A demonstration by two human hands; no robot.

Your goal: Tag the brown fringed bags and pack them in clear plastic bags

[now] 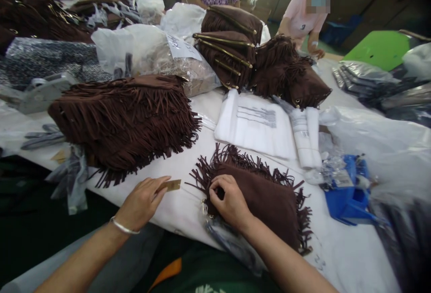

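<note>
My left hand point(143, 198) pinches a small tan tag point(172, 185) between thumb and fingers, just above the white tabletop. My right hand point(230, 198) rests at the left end of a small dark brown fringed bag point(266, 198), its thumb and fingertips curled together in a ring. Whatever those fingertips pinch, if anything, is too small to make out. The bag lies flat, with fringe fanning out along its far and right edges. A plastic-wrapped strap point(232, 243) trails from its near left corner. Left of it stands a larger brown fringed bag point(128, 122).
White printed sheets point(256, 124) and white rolls point(305, 138) lie beyond the small bag. A blue plastic bin point(350, 194) is at the right. More brown bags point(232, 46) are piled behind, beside a clear plastic sack point(151, 55). Several people work across the table.
</note>
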